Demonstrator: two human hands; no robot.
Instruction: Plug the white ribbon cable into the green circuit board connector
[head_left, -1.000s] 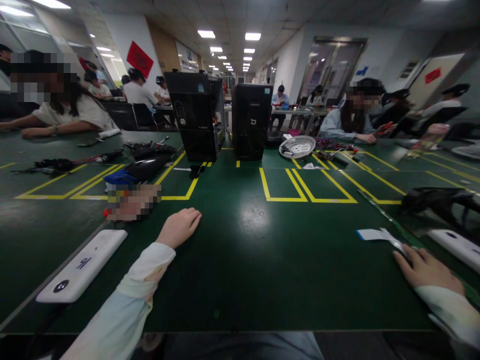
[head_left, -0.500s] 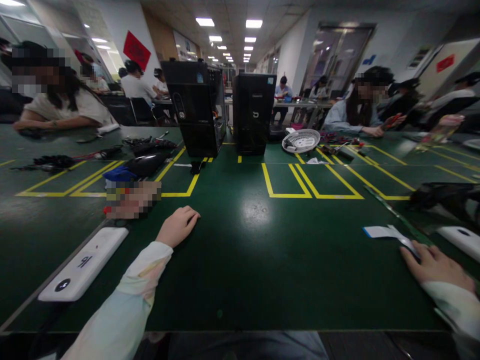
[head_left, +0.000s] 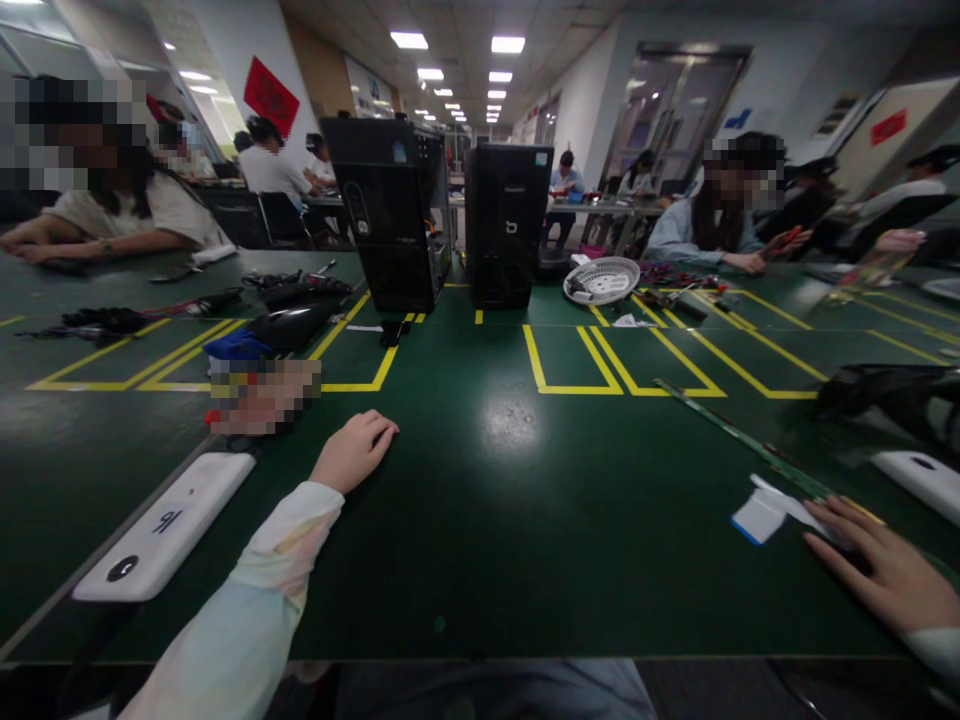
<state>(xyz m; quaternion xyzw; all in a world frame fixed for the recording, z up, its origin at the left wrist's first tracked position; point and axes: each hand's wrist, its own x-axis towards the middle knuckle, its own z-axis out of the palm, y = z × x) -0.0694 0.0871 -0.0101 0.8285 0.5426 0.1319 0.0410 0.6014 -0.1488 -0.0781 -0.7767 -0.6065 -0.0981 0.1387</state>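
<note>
At lower right, a slim green strip and folded white ribbon touch the right grip, its closure unclear; centre-left, the left grip rests loosely open.

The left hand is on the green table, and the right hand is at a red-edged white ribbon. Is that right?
No: in the head view, the white ribbon has a blue edge, not red. The left hand is on the green table, the right hand at the ribbon.

Computer towers on a tape-marked table show a workshop, probably electronics.
</note>
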